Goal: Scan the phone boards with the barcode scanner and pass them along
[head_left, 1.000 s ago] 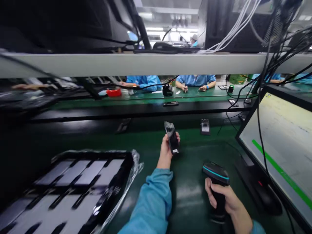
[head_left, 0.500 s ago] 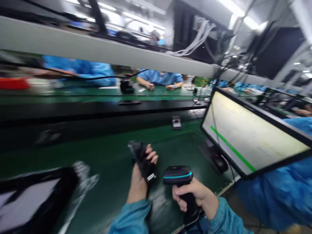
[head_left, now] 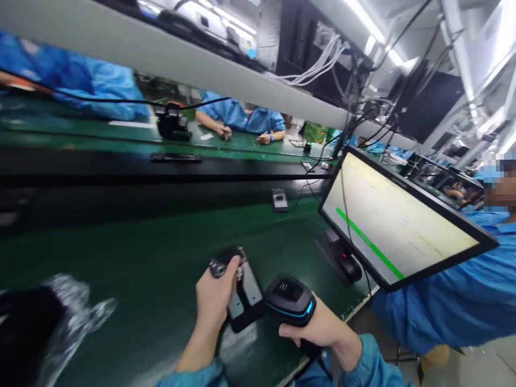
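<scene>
My left hand (head_left: 213, 295) is closed around a flat black-and-silver device (head_left: 252, 285), holding it low over the green table. A shiny dark piece shows by the fingers; I cannot make out what it is. My right hand (head_left: 322, 325) grips the handle of a black barcode scanner (head_left: 288, 293) with a lit blue stripe. The scanner's head is beside the device's lower right end and partly overlaps it in view. Much of the scanner's handle is hidden behind its head and my hand.
A monitor (head_left: 395, 220) with a green bar stands at the right, a person in blue (head_left: 435, 301) behind it. A small grey device (head_left: 279, 200) lies farther back on the green table (head_left: 149, 252). Clear plastic wrap (head_left: 76, 306) and a black bundle (head_left: 28, 333) lie left.
My left hand has turned the device over, so its silver side now shows. The scanner has tilted and sits closer to the device. The whole view has shifted slightly.
</scene>
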Demonstrator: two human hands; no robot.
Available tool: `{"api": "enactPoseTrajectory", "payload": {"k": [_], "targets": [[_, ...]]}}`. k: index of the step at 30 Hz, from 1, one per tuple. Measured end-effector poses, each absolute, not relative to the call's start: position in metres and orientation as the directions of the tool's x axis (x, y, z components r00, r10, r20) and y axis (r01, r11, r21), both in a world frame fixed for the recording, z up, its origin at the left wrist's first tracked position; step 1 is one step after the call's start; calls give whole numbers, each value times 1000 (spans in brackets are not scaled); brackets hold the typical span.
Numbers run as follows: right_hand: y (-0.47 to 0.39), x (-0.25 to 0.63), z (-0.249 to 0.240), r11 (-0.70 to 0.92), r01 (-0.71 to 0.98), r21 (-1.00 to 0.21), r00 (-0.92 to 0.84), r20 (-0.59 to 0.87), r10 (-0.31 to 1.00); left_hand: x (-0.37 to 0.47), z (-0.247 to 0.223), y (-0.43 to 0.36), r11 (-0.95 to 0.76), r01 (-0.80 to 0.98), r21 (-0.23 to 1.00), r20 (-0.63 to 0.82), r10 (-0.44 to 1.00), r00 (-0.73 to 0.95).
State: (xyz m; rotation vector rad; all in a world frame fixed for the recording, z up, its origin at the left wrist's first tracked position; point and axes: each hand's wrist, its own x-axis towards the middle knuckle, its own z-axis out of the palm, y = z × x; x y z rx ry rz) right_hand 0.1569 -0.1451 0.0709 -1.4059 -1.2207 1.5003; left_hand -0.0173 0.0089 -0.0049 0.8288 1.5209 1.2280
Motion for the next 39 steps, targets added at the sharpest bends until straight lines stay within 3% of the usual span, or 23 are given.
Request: {"api": "enactPoseTrajectory", "payload": {"k": [2, 6, 18, 25, 31, 35, 39], "targets": [[-142, 141, 77, -247, 211, -946, -11, -255, 967, -17, 6, 2, 143, 51, 988, -125, 958, -258], [-127, 117, 78, -124, 329, -936, 48, -114, 992, -15, 14, 0, -20, 39, 999, 27, 979, -201], [-125, 120, 70, -139, 252, -958, -49, -156, 986, -20, 17, -9, -170, 119, 978, 194, 953, -231], [-107, 93, 96, 44, 238, -970, -114, 17, 993, -17, 25, -16, -24, 186, 982, 74, 961, -267], [-98, 86, 99, -22, 183, -983, -73, -36, 997, -19, 26, -17, -38, 124, 992, 69, 964, -258], [-104, 101, 100, -141, 83, -987, -182, -154, 971, -21, 29, -17, -113, 69, 991, 126, 962, -244], [-108, 118, 100, -195, 107, -975, -174, -212, 962, -22, 32, -19, -139, 184, 973, 188, 939, -289]]}}
